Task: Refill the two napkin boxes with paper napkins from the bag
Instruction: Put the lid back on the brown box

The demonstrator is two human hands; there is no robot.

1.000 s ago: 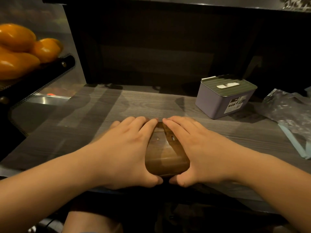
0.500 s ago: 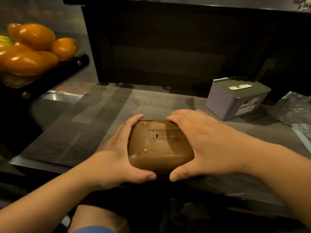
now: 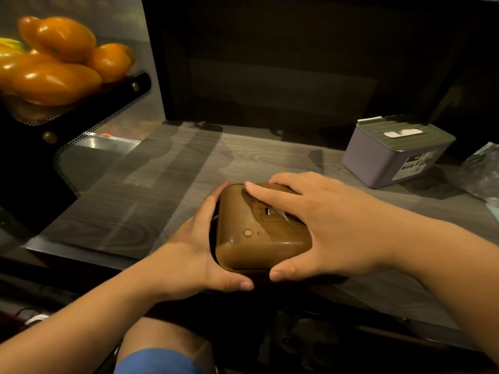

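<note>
Both hands clasp the rounded brown plastic napkin box (image 3: pixel 259 228) at the wood-grain worktop's (image 3: pixel 162 190) near edge: left hand (image 3: pixel 194 249) fingers curled round its side, right hand (image 3: pixel 332 225) fingers spread over its top. The lilac rectangular napkin box (image 3: pixel 397 152) sits at two o'clock, the crinkled clear bag (image 3: pixel 483 171) beyond.

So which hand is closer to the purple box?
Right. The right hand sits on the brown box, on the side toward the purple box; the left hand grips its far side.

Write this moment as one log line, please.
both hands grip brown napkin box | left hand at side | right hand on top | purple box closed
</note>
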